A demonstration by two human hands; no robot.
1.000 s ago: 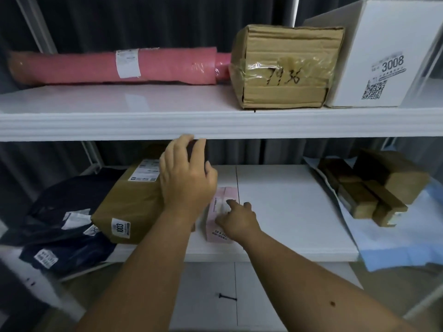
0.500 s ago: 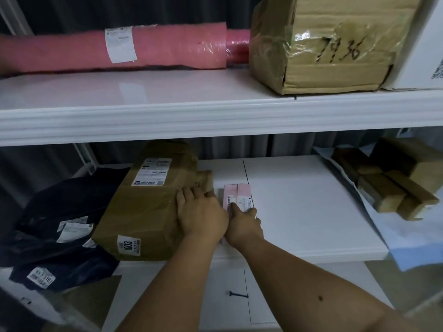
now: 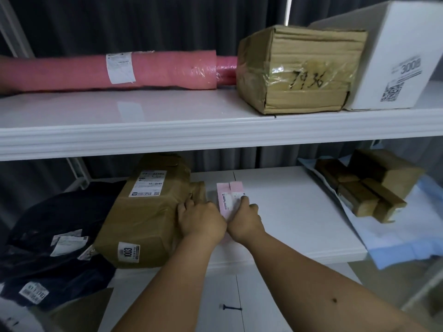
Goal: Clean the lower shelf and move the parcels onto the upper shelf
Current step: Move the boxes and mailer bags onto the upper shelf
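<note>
A small pink box (image 3: 229, 196) with a white label stands on the lower shelf (image 3: 299, 224), just right of a brown taped parcel (image 3: 148, 212). My left hand (image 3: 201, 220) sits curled between that parcel and the pink box, against the box's left side. My right hand (image 3: 244, 221) grips the box from the right, one fingertip on its label. The near part of the box is hidden under both hands. Black bagged parcels (image 3: 55, 236) lie at the far left. The upper shelf (image 3: 167, 135) carries a pink roll (image 3: 155, 70), a cardboard box (image 3: 299, 73) and a white box (image 3: 402, 58).
Several small brown packs (image 3: 369, 185) lie on a blue and white bag (image 3: 395, 238) at the right end of the lower shelf. Bare white shelf shows in front of the pink roll. A dark curtain hangs behind the rack.
My left hand dropped from the upper shelf's front edge to the left side of the pink box. My right hand stayed on the box, which now stands more upright.
</note>
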